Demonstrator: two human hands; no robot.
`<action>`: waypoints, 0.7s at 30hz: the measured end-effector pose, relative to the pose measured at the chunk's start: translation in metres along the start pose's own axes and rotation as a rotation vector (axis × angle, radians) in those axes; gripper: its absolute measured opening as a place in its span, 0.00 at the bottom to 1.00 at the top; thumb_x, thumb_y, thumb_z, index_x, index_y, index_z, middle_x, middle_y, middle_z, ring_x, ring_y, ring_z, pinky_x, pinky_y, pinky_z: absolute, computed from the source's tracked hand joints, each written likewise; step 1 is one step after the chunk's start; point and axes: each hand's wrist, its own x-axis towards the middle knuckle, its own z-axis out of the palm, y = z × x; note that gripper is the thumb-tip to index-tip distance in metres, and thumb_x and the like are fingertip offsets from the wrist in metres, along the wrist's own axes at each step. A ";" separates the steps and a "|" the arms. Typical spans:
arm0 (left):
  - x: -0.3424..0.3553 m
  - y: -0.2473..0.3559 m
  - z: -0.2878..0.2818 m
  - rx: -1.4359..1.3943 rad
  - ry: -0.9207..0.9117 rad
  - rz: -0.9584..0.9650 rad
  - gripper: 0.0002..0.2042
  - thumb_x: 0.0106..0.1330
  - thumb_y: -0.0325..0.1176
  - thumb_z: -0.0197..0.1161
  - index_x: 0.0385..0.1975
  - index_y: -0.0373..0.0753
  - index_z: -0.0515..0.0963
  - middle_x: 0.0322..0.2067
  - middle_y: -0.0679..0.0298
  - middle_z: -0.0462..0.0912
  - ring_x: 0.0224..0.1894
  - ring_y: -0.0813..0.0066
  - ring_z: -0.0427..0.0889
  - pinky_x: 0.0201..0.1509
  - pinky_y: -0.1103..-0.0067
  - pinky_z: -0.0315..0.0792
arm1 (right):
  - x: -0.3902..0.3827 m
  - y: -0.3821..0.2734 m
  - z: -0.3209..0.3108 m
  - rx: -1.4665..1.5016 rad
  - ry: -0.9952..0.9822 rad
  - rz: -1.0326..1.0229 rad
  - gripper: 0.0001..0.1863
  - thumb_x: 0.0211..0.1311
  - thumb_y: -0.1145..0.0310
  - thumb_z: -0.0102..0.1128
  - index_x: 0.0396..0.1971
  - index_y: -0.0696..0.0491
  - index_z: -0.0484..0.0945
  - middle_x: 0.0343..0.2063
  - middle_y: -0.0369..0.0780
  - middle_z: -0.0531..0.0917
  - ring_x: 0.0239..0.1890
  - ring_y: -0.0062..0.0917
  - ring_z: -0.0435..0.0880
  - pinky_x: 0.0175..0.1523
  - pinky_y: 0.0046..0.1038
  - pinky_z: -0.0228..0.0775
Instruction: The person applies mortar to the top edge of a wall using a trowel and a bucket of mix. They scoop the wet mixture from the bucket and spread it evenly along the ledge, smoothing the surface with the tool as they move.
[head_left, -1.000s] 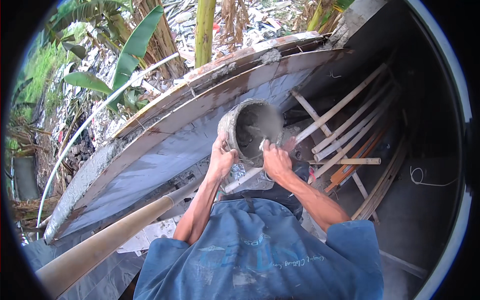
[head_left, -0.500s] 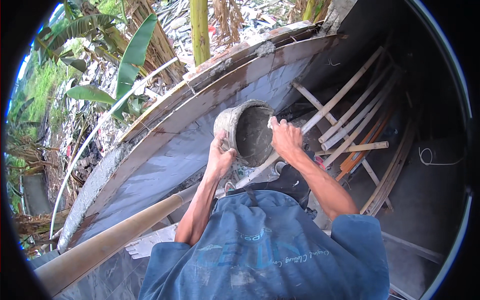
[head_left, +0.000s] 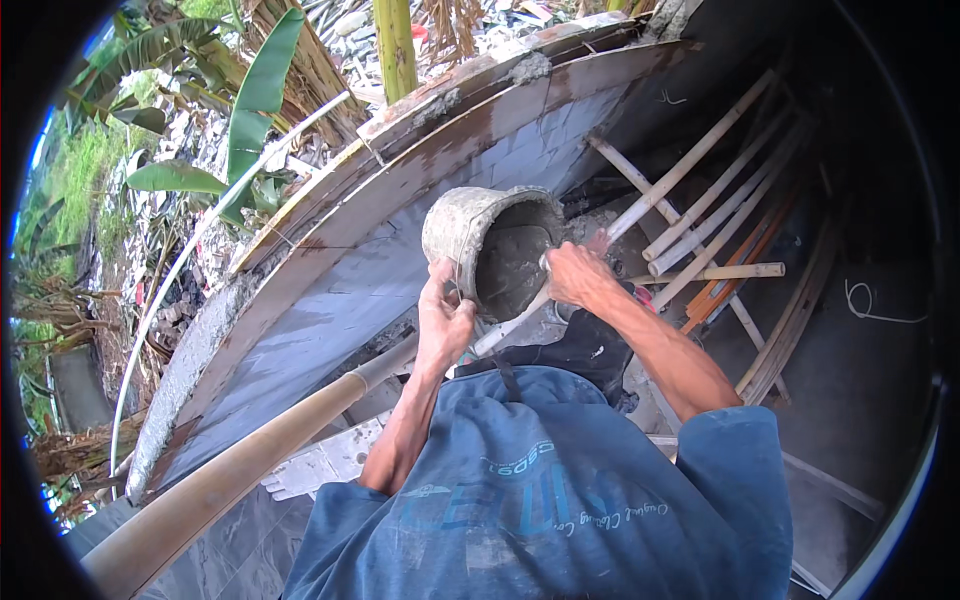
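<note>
A mortar-caked bucket is tilted in front of me, its mouth turned right and towards me. Wet grey mortar shows inside it. My left hand is closed on the near left part of the rim, thumb near the mouth and fingers against the outer wall. Beside the mouth's right edge, my right hand is closed around something with a small pale end; its kind is hidden by the fingers. Most of the bucket's underside cannot be seen.
Past the bucket curves a low wall form of boards with a mortar-topped edge. A thick bamboo pole slants from the lower left. Several poles lean at the right. Banana plants and rubble stand beyond the wall.
The bucket has tipped further over, its mouth swinging right. My right hand has shifted slightly right and down, away from the rim. My left hand keeps its hold.
</note>
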 end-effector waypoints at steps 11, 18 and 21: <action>-0.008 0.027 -0.016 -0.094 -0.155 -0.038 0.32 0.42 0.04 0.45 0.51 0.37 0.69 0.60 0.66 0.63 0.62 0.72 0.68 0.61 0.73 0.73 | -0.010 -0.012 0.055 0.863 -0.003 -0.259 0.13 0.55 0.64 0.63 0.34 0.59 0.80 0.27 0.50 0.83 0.32 0.45 0.83 0.40 0.38 0.72; 0.013 0.008 -0.015 -0.288 -0.063 0.002 0.29 0.46 0.06 0.44 0.49 0.38 0.68 0.52 0.67 0.68 0.51 0.78 0.74 0.49 0.83 0.71 | -0.014 -0.008 0.035 1.211 -0.135 -0.116 0.12 0.59 0.66 0.62 0.35 0.60 0.80 0.21 0.36 0.78 0.27 0.16 0.69 0.34 0.28 0.66; 0.030 0.014 -0.002 -0.311 0.050 -0.141 0.22 0.49 0.09 0.43 0.42 0.43 0.62 0.42 0.63 0.72 0.29 0.81 0.76 0.34 0.80 0.81 | -0.014 0.006 0.019 1.302 -0.103 -0.139 0.11 0.62 0.66 0.60 0.36 0.60 0.79 0.18 0.31 0.74 0.19 0.12 0.67 0.24 0.21 0.60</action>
